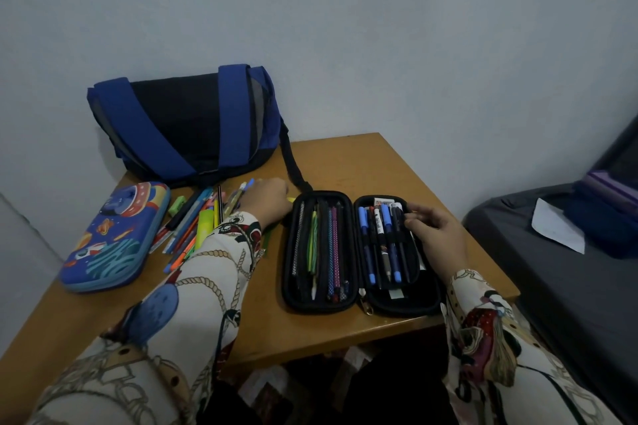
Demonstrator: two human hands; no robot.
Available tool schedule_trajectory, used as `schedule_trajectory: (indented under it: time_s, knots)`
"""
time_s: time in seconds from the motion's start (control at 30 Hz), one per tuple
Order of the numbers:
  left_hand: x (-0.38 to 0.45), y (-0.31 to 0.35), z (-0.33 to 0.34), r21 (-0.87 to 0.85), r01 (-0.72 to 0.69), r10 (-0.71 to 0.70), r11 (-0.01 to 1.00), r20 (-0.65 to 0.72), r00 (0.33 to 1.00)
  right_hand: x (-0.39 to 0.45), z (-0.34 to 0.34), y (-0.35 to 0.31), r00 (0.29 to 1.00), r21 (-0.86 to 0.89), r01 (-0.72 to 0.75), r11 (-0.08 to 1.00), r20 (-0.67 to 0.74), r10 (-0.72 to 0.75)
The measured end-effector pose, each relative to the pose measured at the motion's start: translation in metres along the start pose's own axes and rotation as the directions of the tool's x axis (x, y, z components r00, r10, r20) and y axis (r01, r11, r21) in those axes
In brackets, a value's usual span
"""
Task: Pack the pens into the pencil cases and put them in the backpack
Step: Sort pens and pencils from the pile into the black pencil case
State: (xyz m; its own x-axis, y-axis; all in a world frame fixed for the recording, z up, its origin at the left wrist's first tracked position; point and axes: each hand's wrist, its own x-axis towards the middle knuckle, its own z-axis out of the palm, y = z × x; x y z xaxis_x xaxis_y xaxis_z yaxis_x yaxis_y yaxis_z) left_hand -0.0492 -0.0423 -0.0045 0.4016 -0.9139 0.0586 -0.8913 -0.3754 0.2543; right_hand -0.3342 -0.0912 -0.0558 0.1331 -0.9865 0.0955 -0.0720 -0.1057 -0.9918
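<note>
Two pencil cases and a backpack [186,124] lying on a wooden surface [348,166].

The black pencil case [359,252] is lying open, pens strapped in both halves; the right hand [436,235] is pinching a pen at its right half. The left hand [266,200] is reaching over the loose pens [196,224], its grasp impossible to tell. The blue pencil case [115,235] is lying closed beside them.

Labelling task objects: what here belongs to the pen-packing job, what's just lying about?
Job:
black case, lying open
blue case, closed
loose pens
backpack
left hand, on the pens
right hand, at the black case

Lying about:
paper
purple box
</note>
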Motion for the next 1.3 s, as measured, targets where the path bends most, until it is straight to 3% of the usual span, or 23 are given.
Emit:
schedule_trajectory:
  time_s: [0.1,0.17,0.27,0.47,0.63,0.73,1.0,1.17,1.3]
  knots:
    - [0.005,-0.002,0.003,-0.275,0.066,-0.084,0.959,-0.053,0.995,0.000,0.000,0.000,1.000,0.005,-0.001,1.000,0.001,0.001]
    - [0.003,0.004,0.000,-0.424,0.000,-0.053,0.906,-0.113,0.992,0.000,0.000,0.000,1.000,0.012,-0.003,1.000,0.001,0.003]
    - [-0.020,0.030,-0.010,-0.514,-0.209,0.134,0.832,-0.179,0.975,-0.001,0.000,-0.001,1.000,0.016,0.003,1.000,0.004,-0.003]
    - [-0.107,0.086,0.003,-0.655,-0.417,0.502,0.630,-0.065,0.862,0.000,0.000,0.000,0.999,0.022,0.034,0.999,0.016,-0.034]
    - [-0.137,0.096,0.024,-0.419,-0.720,0.740,0.553,-0.151,0.656,-0.001,0.001,-0.001,0.999,0.036,0.045,0.998,0.010,-0.045]
    - [-0.141,0.096,0.034,-0.305,-0.779,0.772,0.549,-0.172,0.611,-0.001,0.002,0.000,0.999,0.044,0.043,0.998,0.005,-0.044]
    - [-0.141,0.098,0.042,-0.238,-0.775,0.755,0.586,-0.186,0.628,-0.002,0.002,-0.001,0.999,0.047,0.042,0.998,-0.009,-0.042]
    - [-0.138,0.099,0.042,-0.252,-0.740,0.739,0.624,-0.116,0.663,-0.002,0.002,-0.002,0.999,0.036,0.048,0.998,-0.011,-0.048]
    - [-0.140,0.103,0.038,-0.206,-0.769,0.772,0.605,-0.085,0.630,-0.001,0.003,-0.002,0.999,0.036,0.037,0.999,-0.010,-0.036]
